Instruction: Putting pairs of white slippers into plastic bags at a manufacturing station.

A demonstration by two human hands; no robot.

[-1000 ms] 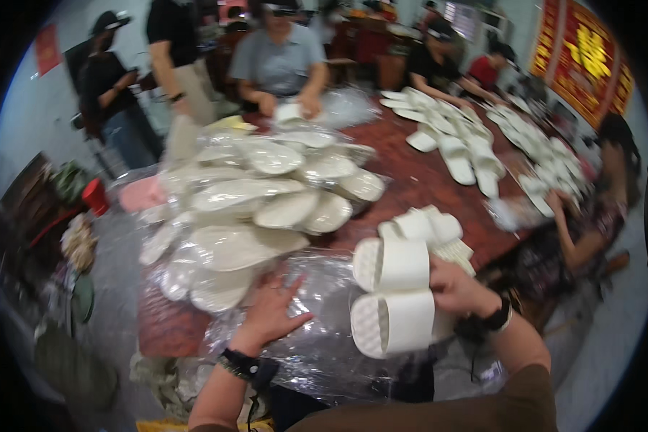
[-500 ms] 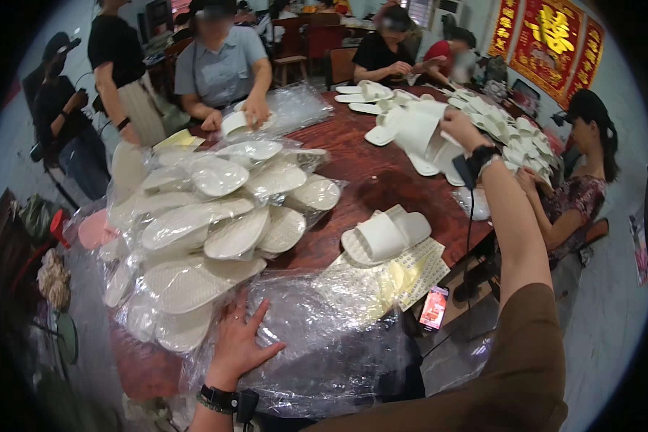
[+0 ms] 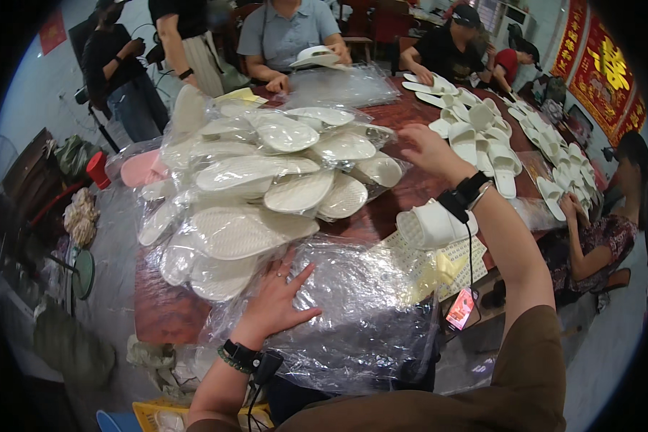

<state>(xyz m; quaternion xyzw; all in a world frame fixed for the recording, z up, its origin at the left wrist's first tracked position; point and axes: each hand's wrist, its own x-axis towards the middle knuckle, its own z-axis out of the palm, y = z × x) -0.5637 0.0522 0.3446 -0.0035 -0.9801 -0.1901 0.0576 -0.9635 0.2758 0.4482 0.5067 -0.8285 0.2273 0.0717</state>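
Across the red-brown tabletop (image 3: 167, 317), two groups of loose white moulded slippers (image 3: 506, 170) lie right of the empty, part-open right hand (image 3: 430, 153), the nearer one; the closest point lengthwise away from it. The empty left hand (image 3: 277, 301) spreads wide on clear plastic film (image 3: 342, 302) beside one film-wrapped slipper heap (image 3: 255, 232), too overlapped to count.

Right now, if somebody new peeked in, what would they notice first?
Probably the big heap of plastic-wrapped white slippers on the left of the reddish-brown table. Next, the wearer's left hand, spread on clear plastic sheeting at the near edge, and the right hand, empty, beyond it. The red-and-gold wall hanging stands out at upper right.
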